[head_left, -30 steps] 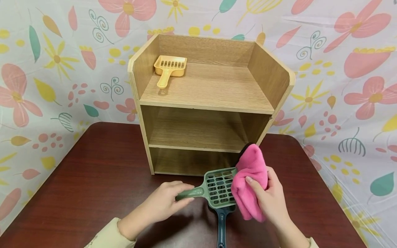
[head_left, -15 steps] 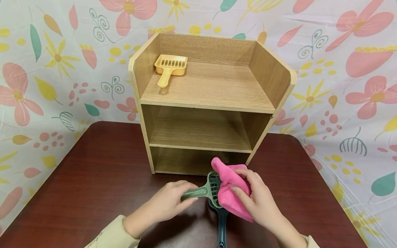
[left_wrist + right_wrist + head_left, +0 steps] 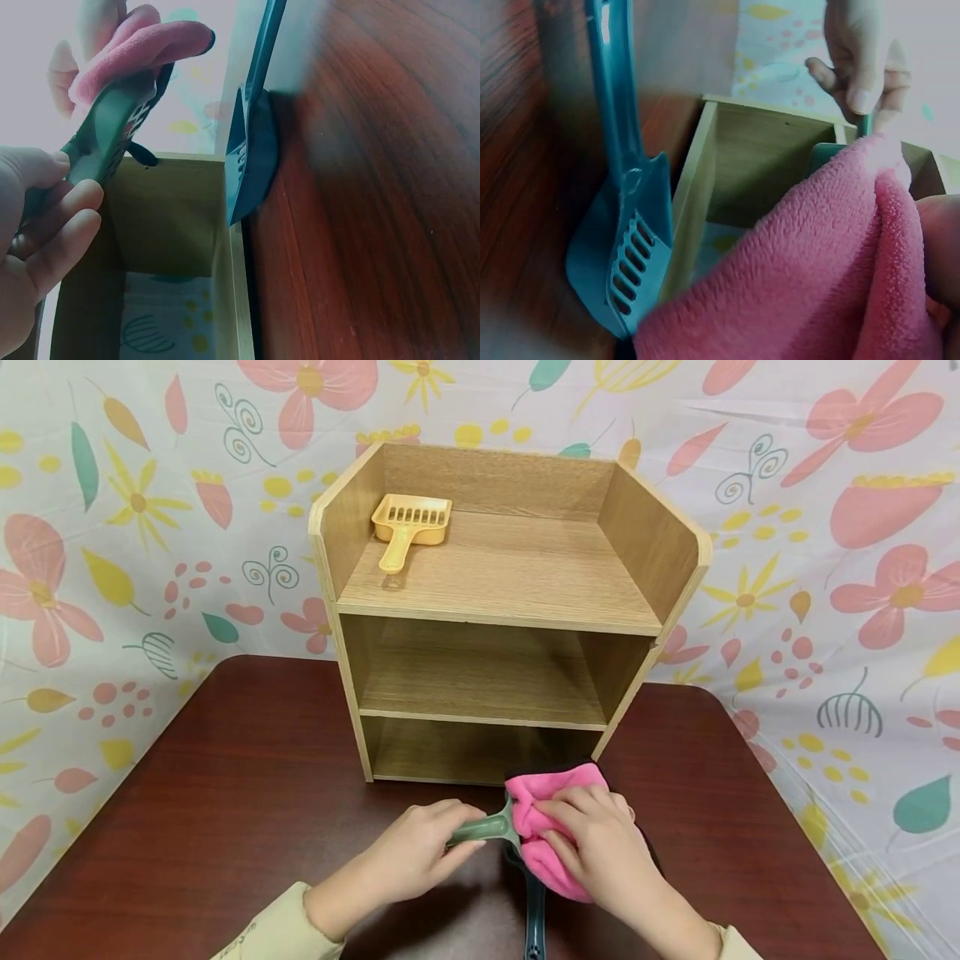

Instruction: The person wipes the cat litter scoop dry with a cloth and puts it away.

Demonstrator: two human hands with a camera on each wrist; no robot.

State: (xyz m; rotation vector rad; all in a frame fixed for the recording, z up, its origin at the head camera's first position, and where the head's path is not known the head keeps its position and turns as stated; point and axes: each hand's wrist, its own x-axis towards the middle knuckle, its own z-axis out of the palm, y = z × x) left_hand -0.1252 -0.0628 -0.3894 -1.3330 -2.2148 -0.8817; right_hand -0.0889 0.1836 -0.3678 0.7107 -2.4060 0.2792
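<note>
My left hand (image 3: pixel 416 852) grips the handle of a green slotted litter scoop (image 3: pixel 480 829), held over the table. With my right hand (image 3: pixel 600 847) I hold a pink fleecy cloth (image 3: pixel 553 782) with a dark edge against the scoop's head, most of which it hides in the head view. From the left wrist, the cloth (image 3: pixel 150 46) is seen folded over the far end of the green scoop (image 3: pixel 109 120). Below lies a dark teal litter scoop (image 3: pixel 535 914) on the table, its slots visible in the right wrist view.
Behind the hands stands a wooden shelf unit (image 3: pixel 480 622) with open compartments. A yellow litter scoop (image 3: pixel 397 552) lies at the left of its top shelf. The dark red table (image 3: pixel 247 793) backs onto a flower-printed curtain (image 3: pixel 172 493).
My right hand and the cloth have moved left and over the green scoop's head, covering its slots. My left hand has shifted slightly right with the scoop.
</note>
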